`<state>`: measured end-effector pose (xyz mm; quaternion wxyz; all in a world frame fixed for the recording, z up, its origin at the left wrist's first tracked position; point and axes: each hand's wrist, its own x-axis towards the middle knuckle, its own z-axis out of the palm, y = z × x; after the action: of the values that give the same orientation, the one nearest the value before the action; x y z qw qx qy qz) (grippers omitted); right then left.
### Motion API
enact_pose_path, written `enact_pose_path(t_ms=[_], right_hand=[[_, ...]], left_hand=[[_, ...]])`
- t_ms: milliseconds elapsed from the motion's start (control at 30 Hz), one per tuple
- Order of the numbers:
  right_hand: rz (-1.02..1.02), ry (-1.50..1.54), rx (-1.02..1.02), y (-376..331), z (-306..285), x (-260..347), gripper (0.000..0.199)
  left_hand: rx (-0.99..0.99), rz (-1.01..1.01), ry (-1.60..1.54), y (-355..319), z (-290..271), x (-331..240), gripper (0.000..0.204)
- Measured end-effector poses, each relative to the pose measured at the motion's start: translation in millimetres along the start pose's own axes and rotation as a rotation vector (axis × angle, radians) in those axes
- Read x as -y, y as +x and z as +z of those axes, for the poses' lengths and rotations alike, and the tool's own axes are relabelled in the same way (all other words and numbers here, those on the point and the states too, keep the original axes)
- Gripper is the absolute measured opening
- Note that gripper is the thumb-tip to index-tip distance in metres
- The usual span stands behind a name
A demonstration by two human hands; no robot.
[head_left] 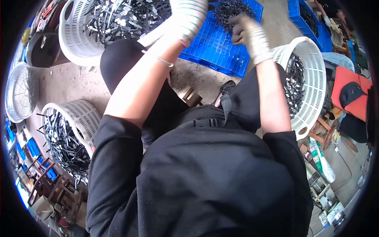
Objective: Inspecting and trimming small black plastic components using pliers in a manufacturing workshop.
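Observation:
My left hand (190, 17), in a white knit glove with green stripes, reaches up to the top edge of the view, between a white basket (75, 43) of black metal strips and a blue crate (217, 47). Its fingers are cut off by the frame. My right hand (248, 34), in a grey glove with dark fingertips, hovers blurred over the blue crate, fingers curled. Whether it holds anything is unclear. A pile of small dark metal parts (233, 8) lies in the crate just beyond both hands. A thin bracelet (160, 59) sits on my left forearm.
A second white basket (85, 114) with dark strips stands at my left, a third (314, 79) at my right. A round wire grille (21, 93) lies far left. Another blue crate (306, 19) is at the upper right. Wooden stools, bottles and clutter ring the concrete floor (67, 81).

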<state>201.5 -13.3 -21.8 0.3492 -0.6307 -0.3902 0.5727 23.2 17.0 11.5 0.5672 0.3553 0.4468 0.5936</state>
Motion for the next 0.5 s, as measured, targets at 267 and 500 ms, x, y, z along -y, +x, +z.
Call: enact_pose_path(t_ms=[267, 500], right_hand=[[0.101, -1.357, -0.136, 71.3, -1.4, -158.2, 0.045], [0.120, -1.459, -0.096, 71.0, -8.2, -177.8, 0.033]], left_hand=[[0.002, -0.178, -0.309, 11.2, 0.9, -7.2, 0.023], [0.015, -0.205, -0.396, 15.4, 0.7, -8.7, 0.024]])
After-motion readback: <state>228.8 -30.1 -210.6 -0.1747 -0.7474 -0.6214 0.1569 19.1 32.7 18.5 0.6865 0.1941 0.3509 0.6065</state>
